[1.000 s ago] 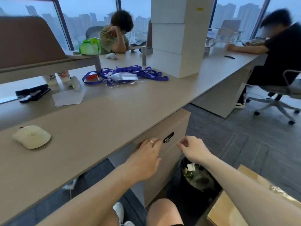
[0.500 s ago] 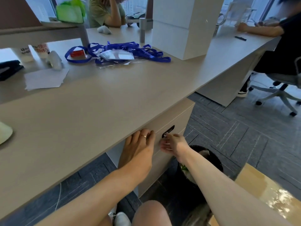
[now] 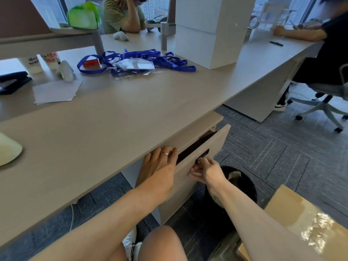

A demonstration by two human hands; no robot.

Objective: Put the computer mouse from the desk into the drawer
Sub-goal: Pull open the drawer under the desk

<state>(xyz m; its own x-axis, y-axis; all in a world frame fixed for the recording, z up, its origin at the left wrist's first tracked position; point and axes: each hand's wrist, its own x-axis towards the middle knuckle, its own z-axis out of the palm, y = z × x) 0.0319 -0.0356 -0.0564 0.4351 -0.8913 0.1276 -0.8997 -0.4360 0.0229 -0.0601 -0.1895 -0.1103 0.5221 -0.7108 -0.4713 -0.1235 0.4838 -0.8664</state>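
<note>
The cream computer mouse (image 3: 8, 149) lies on the beige desk (image 3: 98, 129) at the far left, partly cut off by the frame edge, well away from both hands. Under the desk edge the top drawer (image 3: 209, 144) stands slightly out, with a dark gap showing above its front. My left hand (image 3: 158, 170) has its fingers curled over the drawer front's top edge. My right hand (image 3: 209, 172) pinches the small metal key at the black lock plate (image 3: 204, 154) on the drawer front.
A black waste bin (image 3: 243, 187) stands right under the drawer, and a cardboard box (image 3: 293, 219) beside my right arm. Blue lanyards (image 3: 150, 59), paper (image 3: 56, 91) and stacked white boxes (image 3: 207, 34) sit further back. One person (image 3: 327, 53) sits at right, another (image 3: 122, 17) across the desk.
The drawer has come out from shut to slightly ajar. My right hand moved from open air onto the lock key, and my left hand hooked over the drawer's top edge.
</note>
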